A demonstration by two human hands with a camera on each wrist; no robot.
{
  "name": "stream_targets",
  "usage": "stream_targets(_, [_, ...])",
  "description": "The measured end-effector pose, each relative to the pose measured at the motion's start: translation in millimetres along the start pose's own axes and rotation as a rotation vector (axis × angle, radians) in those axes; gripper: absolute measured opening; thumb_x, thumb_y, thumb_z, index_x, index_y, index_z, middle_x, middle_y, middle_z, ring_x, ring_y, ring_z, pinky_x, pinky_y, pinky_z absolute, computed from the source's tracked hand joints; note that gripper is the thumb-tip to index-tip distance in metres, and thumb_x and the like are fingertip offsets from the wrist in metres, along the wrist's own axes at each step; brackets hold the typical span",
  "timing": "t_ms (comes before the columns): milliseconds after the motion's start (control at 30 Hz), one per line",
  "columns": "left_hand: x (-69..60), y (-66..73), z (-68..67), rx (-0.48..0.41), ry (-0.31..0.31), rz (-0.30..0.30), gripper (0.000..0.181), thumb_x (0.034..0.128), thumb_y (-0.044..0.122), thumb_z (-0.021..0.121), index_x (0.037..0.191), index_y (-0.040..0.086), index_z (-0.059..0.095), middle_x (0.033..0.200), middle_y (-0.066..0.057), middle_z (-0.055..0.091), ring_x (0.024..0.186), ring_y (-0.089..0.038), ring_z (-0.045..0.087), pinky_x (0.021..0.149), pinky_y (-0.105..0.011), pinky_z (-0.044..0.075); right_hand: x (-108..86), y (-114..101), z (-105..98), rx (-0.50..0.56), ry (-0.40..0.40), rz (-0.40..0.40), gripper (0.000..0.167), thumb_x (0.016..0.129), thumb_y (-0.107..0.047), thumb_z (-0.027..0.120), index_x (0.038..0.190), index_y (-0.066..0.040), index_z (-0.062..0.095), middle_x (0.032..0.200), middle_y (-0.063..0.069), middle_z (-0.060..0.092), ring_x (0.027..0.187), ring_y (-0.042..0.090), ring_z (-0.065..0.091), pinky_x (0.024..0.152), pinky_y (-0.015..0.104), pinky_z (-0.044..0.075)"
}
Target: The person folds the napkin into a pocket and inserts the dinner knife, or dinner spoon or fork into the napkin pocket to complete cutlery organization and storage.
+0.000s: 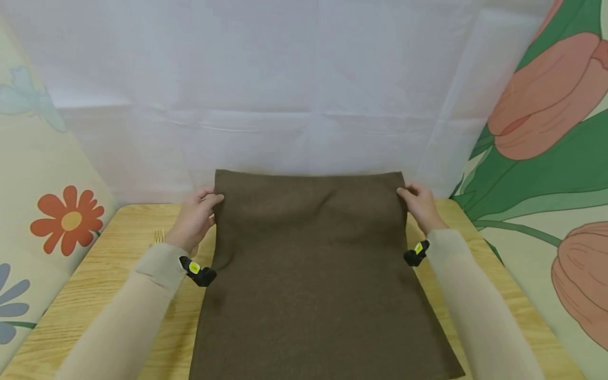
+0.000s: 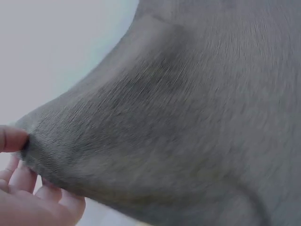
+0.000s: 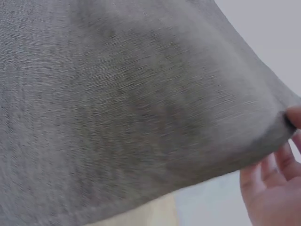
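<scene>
A dark brown cloth spreads across the middle of the head view, its far edge raised off the table. My left hand pinches the cloth near its far left corner, thumb on the near face. At the far right corner, my right hand pinches the opposite edge in the same way. The left wrist view shows the left hand with thumb and fingers at the rim of the cloth. In the right wrist view, the right hand grips the cloth's edge at the right.
A light wooden table lies beneath the cloth. Gold fork tines show beside the left wrist; the rest of that fork is hidden by the arm. A white sheet hangs behind the table, and flower-patterned walls flank both sides.
</scene>
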State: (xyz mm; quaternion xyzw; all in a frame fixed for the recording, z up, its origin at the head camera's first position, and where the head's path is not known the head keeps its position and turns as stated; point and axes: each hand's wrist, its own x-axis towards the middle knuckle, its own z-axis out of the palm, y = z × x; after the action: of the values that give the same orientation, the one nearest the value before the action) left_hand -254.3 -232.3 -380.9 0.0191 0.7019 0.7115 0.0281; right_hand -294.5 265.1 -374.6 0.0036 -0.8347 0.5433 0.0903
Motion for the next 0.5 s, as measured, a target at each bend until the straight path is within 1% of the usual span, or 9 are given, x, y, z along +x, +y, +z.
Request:
stream_targets(67, [-1.5,6.8,1.1,0.103,0.004,0.002,0.036,0.1076,0.023,0.047,0.142,0.011,0.048,0.129,0.000,0.053,0.122,-0.017,0.047,0.110,-0.043,0.037,1.5,-2.8,-2.6,-0.019,-0.016,-0.002,0.034,0.103,-0.020,0.058,0.119,0.011,0.060,0.104,0.008,0.059,0.086,0.010,0.056,0.074,0.020,0.051])
stream_targets(133, [-3.7,14.8,3.5,0.204,0.004,-0.010,0.041,0.1069,0.022,0.045,0.147,0.011,0.044,0.138,-0.006,0.050,0.133,-0.021,0.041,0.115,-0.052,0.028,2.7,-6.3,-4.2,-0.055,-0.017,-0.003,0.033,0.102,-0.018,0.059,0.121,0.010,0.061,0.111,0.014,0.059,0.090,0.013,0.056,0.077,0.021,0.051])
stream_targets(167, [-4.3,18.6,4.6,0.233,0.005,-0.023,0.043,0.1064,0.022,0.044,0.148,0.012,0.043,0.141,-0.009,0.048,0.137,-0.024,0.037,0.117,-0.055,0.025,3.2,-8.2,-4.8,-0.075,-0.011,-0.004,0.033,0.101,-0.017,0.059,0.121,0.009,0.062,0.114,0.016,0.059,0.093,0.014,0.055,0.078,0.023,0.050])
stream_targets(233, [-5.6,25.6,6.9,0.270,-0.007,-0.043,0.043,0.1061,0.022,0.043,0.148,0.013,0.045,0.149,-0.010,0.042,0.144,-0.027,0.028,0.118,-0.058,0.020,3.8,-11.6,-5.3,-0.105,0.000,-0.008,0.032,0.100,-0.015,0.060,0.121,0.009,0.063,0.117,0.020,0.059,0.095,0.017,0.054,0.080,0.025,0.048])
stream_targets(267, [-6.1,28.0,7.5,0.289,-0.020,-0.045,0.042,0.1064,0.023,0.043,0.147,0.013,0.046,0.152,-0.009,0.040,0.147,-0.028,0.024,0.118,-0.059,0.019,4.0,-12.8,-5.1,-0.119,0.011,-0.012,0.032,0.100,-0.016,0.060,0.120,0.009,0.063,0.116,0.020,0.060,0.094,0.017,0.054,0.079,0.026,0.048])
stream_targets(333, [-6.7,31.9,7.7,0.328,-0.053,-0.040,0.041,0.1072,0.025,0.044,0.144,0.009,0.049,0.154,-0.010,0.039,0.149,-0.029,0.022,0.119,-0.060,0.017,4.4,-14.8,-4.8,-0.128,0.021,-0.019,0.032,0.100,-0.018,0.062,0.118,0.008,0.064,0.110,0.017,0.060,0.090,0.016,0.054,0.075,0.025,0.047])
stream_targets(433, [-5.0,32.4,4.6,0.439,-0.104,0.035,0.043,0.1087,0.029,0.046,0.141,0.002,0.053,0.149,-0.017,0.045,0.146,-0.034,0.029,0.118,-0.061,0.021,5.7,-15.2,-3.9,-0.117,0.018,-0.028,0.031,0.101,-0.021,0.062,0.114,0.006,0.066,0.099,0.010,0.059,0.080,0.013,0.055,0.069,0.023,0.049])
stream_targets(467, [-4.4,32.4,3.0,0.500,-0.104,0.075,0.043,0.1089,0.030,0.047,0.138,0.000,0.054,0.145,-0.019,0.049,0.142,-0.036,0.034,0.116,-0.061,0.024,6.1,-15.4,-3.8,-0.105,0.011,-0.030,0.031,0.101,-0.022,0.062,0.113,0.006,0.066,0.097,0.008,0.058,0.078,0.012,0.055,0.068,0.022,0.050])
stream_targets(500, [-3.6,32.4,1.1,0.571,-0.092,0.116,0.042,0.1090,0.031,0.047,0.133,-0.002,0.057,0.138,-0.022,0.053,0.135,-0.038,0.042,0.112,-0.060,0.031,6.4,-15.5,-3.9,-0.093,0.000,-0.032,0.030,0.102,-0.022,0.062,0.113,0.006,0.066,0.095,0.007,0.058,0.077,0.011,0.056,0.067,0.021,0.051])
